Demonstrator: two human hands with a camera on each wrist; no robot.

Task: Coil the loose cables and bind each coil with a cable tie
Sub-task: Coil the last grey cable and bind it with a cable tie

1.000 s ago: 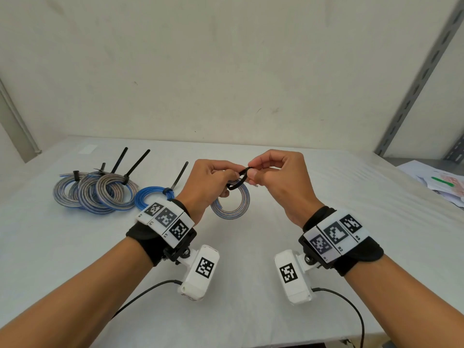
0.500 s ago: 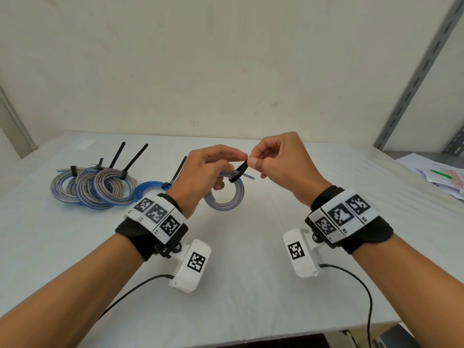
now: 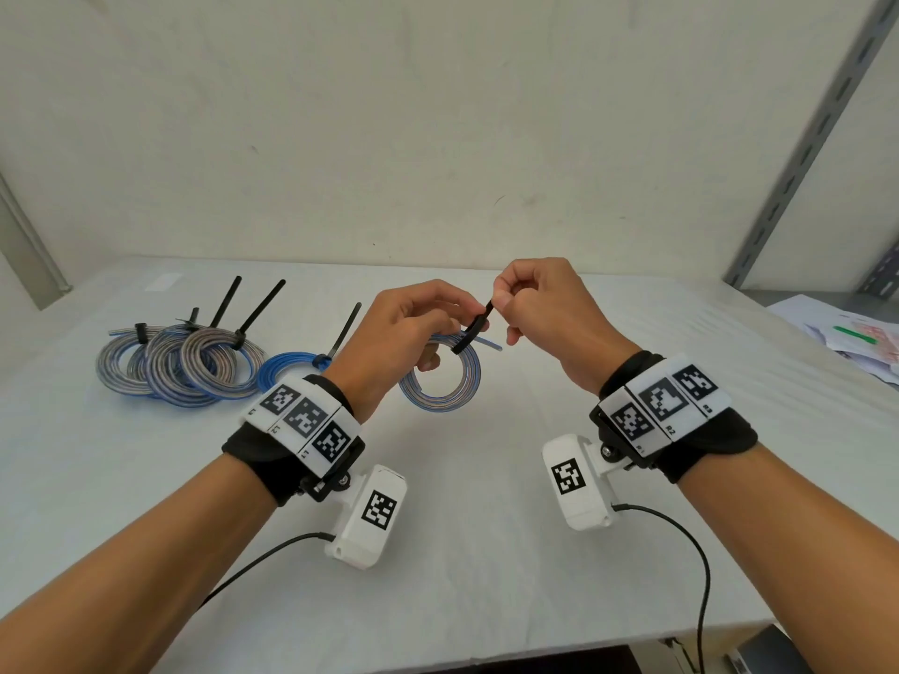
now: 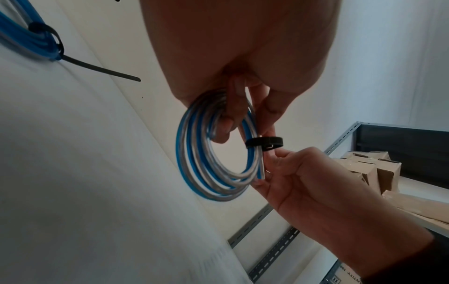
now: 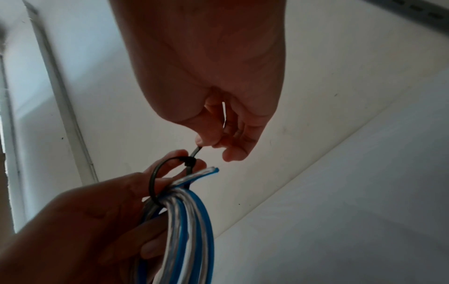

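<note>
Cable coil (image 3: 440,381), blue and silver, held above the table (image 3: 462,552) in the left hand (image 3: 394,333), fingers curled through it. Black cable tie (image 3: 474,330) looped loosely round the coil, tail pinched between thumb and forefinger of the right hand (image 3: 545,308). Farther left on the table: one blue tied coil (image 3: 287,369), then three overlapping silver-blue tied coils (image 3: 175,364). Papers (image 3: 846,338) at far right.

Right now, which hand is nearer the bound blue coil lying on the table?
Left. The left hand is just right of the bound blue coil, holding up the blue-and-grey coil. The right hand is farther right, pinching the cable tie tail.
</note>
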